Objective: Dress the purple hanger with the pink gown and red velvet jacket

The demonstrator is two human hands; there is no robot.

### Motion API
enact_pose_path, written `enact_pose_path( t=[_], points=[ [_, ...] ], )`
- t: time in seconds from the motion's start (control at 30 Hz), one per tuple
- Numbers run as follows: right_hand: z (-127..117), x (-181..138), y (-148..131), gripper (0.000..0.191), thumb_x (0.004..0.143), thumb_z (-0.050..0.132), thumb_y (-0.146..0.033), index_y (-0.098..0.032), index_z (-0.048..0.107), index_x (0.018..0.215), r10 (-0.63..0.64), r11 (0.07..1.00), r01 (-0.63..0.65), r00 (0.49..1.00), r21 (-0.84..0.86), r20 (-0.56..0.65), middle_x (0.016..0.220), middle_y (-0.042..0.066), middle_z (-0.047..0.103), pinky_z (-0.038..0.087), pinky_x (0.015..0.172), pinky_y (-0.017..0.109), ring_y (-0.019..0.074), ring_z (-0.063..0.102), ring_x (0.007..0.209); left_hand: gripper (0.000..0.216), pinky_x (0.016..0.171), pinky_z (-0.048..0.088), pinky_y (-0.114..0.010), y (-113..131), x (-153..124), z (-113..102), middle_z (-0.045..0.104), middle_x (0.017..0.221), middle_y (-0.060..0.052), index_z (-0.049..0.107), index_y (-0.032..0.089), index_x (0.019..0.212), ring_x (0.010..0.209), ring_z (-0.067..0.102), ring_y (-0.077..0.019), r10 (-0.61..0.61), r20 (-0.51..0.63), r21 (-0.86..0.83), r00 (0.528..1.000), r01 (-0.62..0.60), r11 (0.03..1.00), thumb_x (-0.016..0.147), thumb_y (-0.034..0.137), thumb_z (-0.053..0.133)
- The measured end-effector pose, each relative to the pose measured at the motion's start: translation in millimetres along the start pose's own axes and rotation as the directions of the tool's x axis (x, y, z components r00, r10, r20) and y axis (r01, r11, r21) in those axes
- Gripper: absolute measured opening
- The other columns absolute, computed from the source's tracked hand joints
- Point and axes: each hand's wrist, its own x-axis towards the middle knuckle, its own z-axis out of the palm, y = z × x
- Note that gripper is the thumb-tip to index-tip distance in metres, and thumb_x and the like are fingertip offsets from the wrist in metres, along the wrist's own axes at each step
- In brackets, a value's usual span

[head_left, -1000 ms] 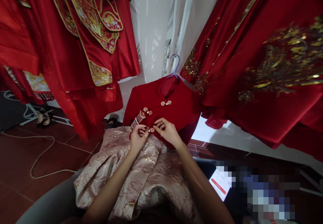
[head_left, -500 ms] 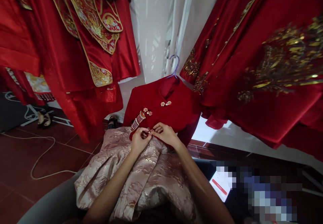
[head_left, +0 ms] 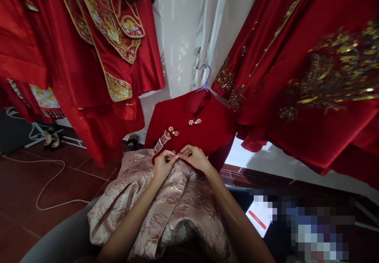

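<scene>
A red velvet top with a stand collar hangs on a purple hanger. Beaded flower fasteners sit at its neck, and a beaded tassel brooch on its left side. At the lower front, my left hand and my right hand meet, fingertips pinched around a small beaded flower fastener that they partly cover. Shiny pink brocade cloth joins the top below and spreads over my lap.
Red gowns with gold embroidery hang at the left, and a sequinned red gown at the right. A lit phone lies at lower right. A pale cable and dark shoes are on the tiled floor.
My fingers have shifted slightly at the beaded fastener, with the right hand's fingers a little lower and closer in. The top and the cloth stay in place.
</scene>
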Motion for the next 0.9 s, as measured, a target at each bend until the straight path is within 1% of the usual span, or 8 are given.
enact_pose_path(
  t=[0.17,0.33,0.47,0.57,0.63,0.73,0.8,0.9],
  points=[
    [-3,-2,-6,0.012,0.069,0.066,-0.024,-0.017,0.063,0.079,0.010,1.000,-0.010,1.000,0.015,-0.002,0.076,0.003,0.069,0.052,0.066,0.025,0.0133,0.065,0.071,0.027,0.064,0.052,-0.026,3,2,3,0.068,0.073,-0.004,0.064,0.017,0.076,0.068,0.064,-0.0152,-0.024,-0.021,-0.034,0.999,0.023,0.999,0.071,0.043,0.067],
    [-16,-6,-13,0.014,0.066,0.066,-0.025,-0.017,0.064,0.078,0.024,0.999,-0.025,0.999,0.025,0.034,0.076,0.003,0.068,0.050,0.067,0.026,0.0136,0.063,0.071,0.034,0.061,0.054,-0.027,9,27,5,0.065,0.066,-0.001,0.062,0.016,0.074,0.061,0.063,-0.0141,-0.118,0.009,-0.225,0.993,0.116,0.967,0.073,0.050,0.063],
    [-29,-8,-12,0.013,0.065,0.066,-0.025,-0.016,0.062,0.074,0.033,0.998,-0.040,0.992,0.055,0.125,0.070,0.001,0.065,0.048,0.063,0.025,0.0125,0.060,0.066,0.039,0.062,0.055,-0.030,19,55,12,0.067,0.070,-0.004,0.064,0.014,0.077,0.061,0.064,-0.0144,-0.272,0.042,-0.424,0.961,0.263,0.866,0.067,0.051,0.068],
    [-38,-10,-11,0.013,0.066,0.065,-0.024,-0.016,0.061,0.075,0.014,0.996,-0.032,0.980,0.085,0.198,0.070,0.001,0.064,0.047,0.063,0.024,0.0121,0.059,0.065,0.038,0.073,0.055,-0.032,27,69,17,0.070,0.083,-0.009,0.066,0.012,0.082,0.074,0.066,-0.0157,-0.336,0.073,-0.528,0.939,0.322,0.786,0.065,0.046,0.073],
    [-41,-11,-11,0.014,0.066,0.065,-0.024,-0.016,0.061,0.077,0.007,0.995,-0.028,0.977,0.095,0.215,0.071,0.001,0.064,0.047,0.063,0.025,0.0120,0.058,0.066,0.035,0.079,0.053,-0.031,30,73,19,0.070,0.093,-0.011,0.067,0.013,0.084,0.082,0.066,-0.0152,-0.344,0.103,-0.563,0.933,0.340,0.753,0.067,0.042,0.072],
    [-42,-12,-11,0.014,0.067,0.065,-0.024,-0.016,0.060,0.078,-0.001,0.994,-0.023,0.977,0.107,0.214,0.071,0.001,0.064,0.047,0.063,0.025,0.0119,0.058,0.066,0.028,0.082,0.051,-0.029,31,76,21,0.069,0.100,-0.010,0.067,0.015,0.085,0.086,0.065,-0.0129,-0.357,0.144,-0.586,0.923,0.370,0.721,0.069,0.037,0.071],
    [-41,-13,-11,0.014,0.067,0.065,-0.024,-0.016,0.061,0.078,-0.004,0.994,-0.019,0.977,0.108,0.214,0.072,0.001,0.064,0.047,0.064,0.025,0.0120,0.058,0.067,0.025,0.080,0.050,-0.027,31,77,22,0.069,0.101,-0.009,0.067,0.017,0.086,0.086,0.065,-0.0122,-0.357,0.151,-0.574,0.922,0.376,0.728,0.069,0.035,0.071],
    [-41,-13,-9,0.015,0.067,0.065,-0.023,-0.016,0.061,0.079,-0.008,0.994,-0.017,0.974,0.108,0.227,0.074,0.002,0.065,0.048,0.065,0.026,0.0124,0.059,0.068,0.026,0.071,0.051,-0.025,31,78,24,0.070,0.097,-0.008,0.067,0.018,0.088,0.080,0.065,-0.0125,-0.384,0.116,-0.549,0.916,0.382,0.743,0.067,0.033,0.071]
  ],
)
